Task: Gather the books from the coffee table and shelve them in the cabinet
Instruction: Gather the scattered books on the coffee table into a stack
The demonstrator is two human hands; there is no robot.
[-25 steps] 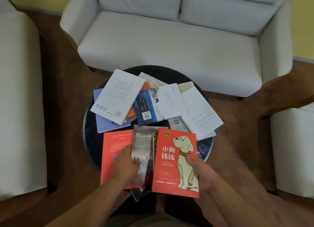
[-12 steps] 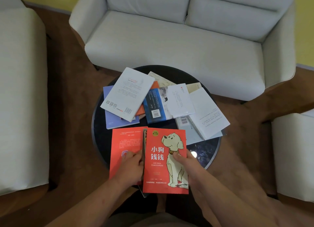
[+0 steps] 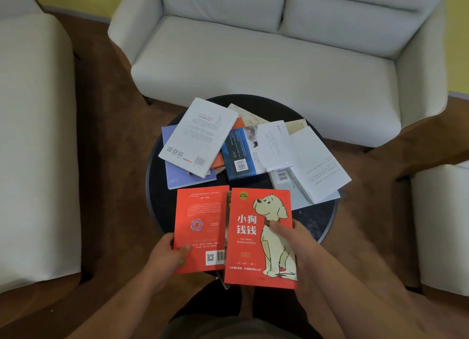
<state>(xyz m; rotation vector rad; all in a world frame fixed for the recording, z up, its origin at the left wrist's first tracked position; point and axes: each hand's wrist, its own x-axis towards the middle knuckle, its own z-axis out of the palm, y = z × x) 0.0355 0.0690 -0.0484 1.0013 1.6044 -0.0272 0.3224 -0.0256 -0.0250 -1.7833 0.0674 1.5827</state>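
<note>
Several books lie scattered on a round black coffee table [image 3: 317, 219]. At the near edge, my right hand [image 3: 291, 239] grips a red book with a cartoon dog on its cover [image 3: 256, 239], thumb on the cover. My left hand [image 3: 167, 255] grips the left edge of a plain red book [image 3: 200, 224] beside it. A darker book shows as a thin strip between the two red ones. Farther back lie a white book [image 3: 200, 135] over a lilac book [image 3: 177, 173], a blue book [image 3: 238, 155] and white books [image 3: 317, 161] at the right.
A pale two-seat sofa [image 3: 253, 59] stands behind the table. A pale seat [image 3: 33, 135] is at the left and another pale seat [image 3: 441, 224] at the right. Brown carpet [image 3: 114, 161] surrounds the table. No cabinet is in view.
The dog book has slid left and squared up beside the plain red book, covering most of the dark book. My left hand shifted from that dark book to the plain red book's left edge.
</note>
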